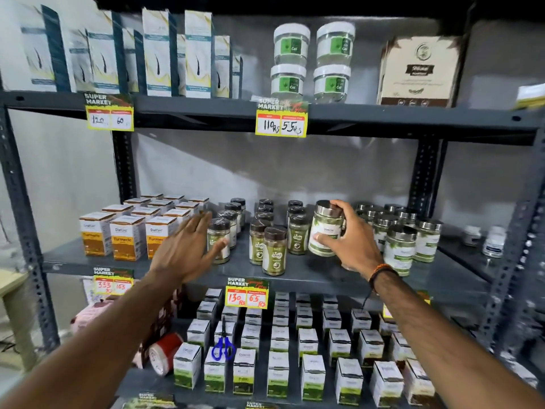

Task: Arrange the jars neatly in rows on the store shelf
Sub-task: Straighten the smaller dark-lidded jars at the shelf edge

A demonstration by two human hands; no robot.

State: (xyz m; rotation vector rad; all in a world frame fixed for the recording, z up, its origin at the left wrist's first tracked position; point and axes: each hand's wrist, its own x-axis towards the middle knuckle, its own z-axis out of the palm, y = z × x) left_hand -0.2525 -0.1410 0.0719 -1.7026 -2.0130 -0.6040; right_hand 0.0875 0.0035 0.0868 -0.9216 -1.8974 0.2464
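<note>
A person's right hand grips a steel-lidded jar of pale powder, tilted just above the middle shelf. The left hand hovers open-fingered beside brown-capped jars of greenish powder standing in rows.

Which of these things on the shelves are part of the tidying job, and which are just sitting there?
Part of the job:
silver-lidded jar in the right hand
brown-lidded jars
left hand

Just there:
Turmeric boxes
blue scissors
gel tubs
price tags
</note>
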